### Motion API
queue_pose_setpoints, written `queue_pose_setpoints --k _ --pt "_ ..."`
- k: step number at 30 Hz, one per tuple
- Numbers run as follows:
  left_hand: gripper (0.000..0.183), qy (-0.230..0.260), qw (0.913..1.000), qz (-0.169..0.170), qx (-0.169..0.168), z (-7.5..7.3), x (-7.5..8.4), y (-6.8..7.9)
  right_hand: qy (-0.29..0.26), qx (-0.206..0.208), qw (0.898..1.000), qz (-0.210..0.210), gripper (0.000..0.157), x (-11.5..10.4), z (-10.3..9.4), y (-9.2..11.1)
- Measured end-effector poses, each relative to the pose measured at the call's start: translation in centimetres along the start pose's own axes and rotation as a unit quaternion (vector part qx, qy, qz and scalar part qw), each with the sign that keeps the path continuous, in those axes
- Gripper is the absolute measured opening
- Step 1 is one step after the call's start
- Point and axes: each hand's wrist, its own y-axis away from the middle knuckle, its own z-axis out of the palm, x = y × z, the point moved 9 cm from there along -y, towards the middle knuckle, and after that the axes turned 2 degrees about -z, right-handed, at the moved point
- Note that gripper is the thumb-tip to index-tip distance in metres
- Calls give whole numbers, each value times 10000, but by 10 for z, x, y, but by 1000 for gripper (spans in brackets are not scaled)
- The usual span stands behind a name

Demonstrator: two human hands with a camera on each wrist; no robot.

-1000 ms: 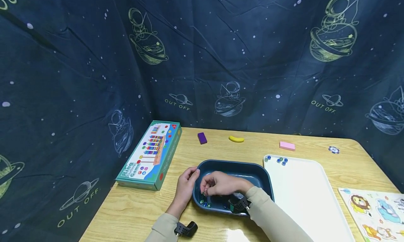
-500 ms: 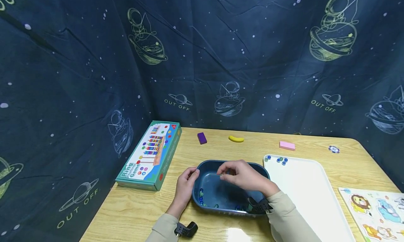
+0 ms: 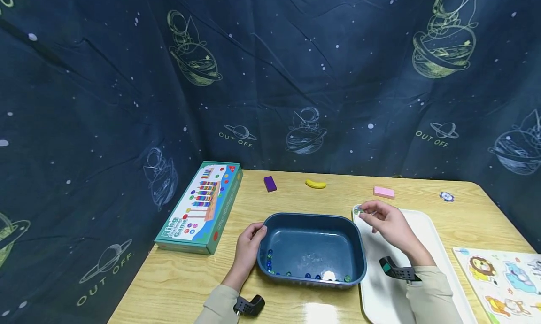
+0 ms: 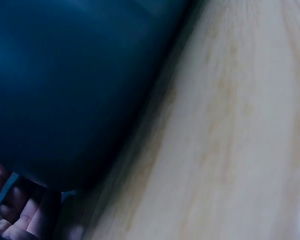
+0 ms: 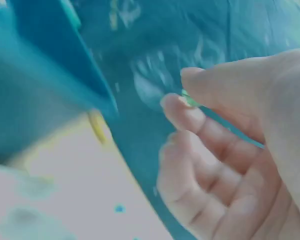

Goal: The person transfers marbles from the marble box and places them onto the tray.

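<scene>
My left hand [image 3: 248,249] grips the left rim of a dark blue basin [image 3: 313,243], thumb over the edge. Its fingers [image 4: 34,214] show under the basin's wall in the left wrist view. Several blue and green marbles [image 3: 269,263] lie along the basin's left and near sides. Over the far left corner of a white tray [image 3: 416,220], my right hand [image 3: 390,226] pinches a green marble [image 5: 190,99] between thumb and forefinger. A marble [image 3: 357,211] shows in that corner just beyond the fingertips; the hand hides others on the tray.
A green-edged game box [image 3: 203,204] lies at the left. Along the back are a purple block [image 3: 270,183], a toy banana [image 3: 315,184], a pink block [image 3: 383,192] and a poker chip [image 3: 446,196]. An animal puzzle board [image 3: 498,279] is at the right.
My right hand has left the basin's left end, lifted out with a marble, and moved right to above the tray's far left corner. My left hand stays on the rim.
</scene>
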Motion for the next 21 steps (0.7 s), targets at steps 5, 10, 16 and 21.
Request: queue_pose_setpoints --k 5,10,16,21 --pt "26 2 10000 -51 -33 0 -2 1 473 695 9948 577 34 52 -33 5" --pt "26 28 10000 -54 -35 0 -2 1 980 1026 9817 1270 35 89 -50 16" --pt "26 57 10000 -47 -7 0 -2 0 1293 908 9715 1766 34 112 -46 19" --pt "27 122 9999 -60 -18 0 0 0 1884 1205 9617 1586 25 113 -46 16"
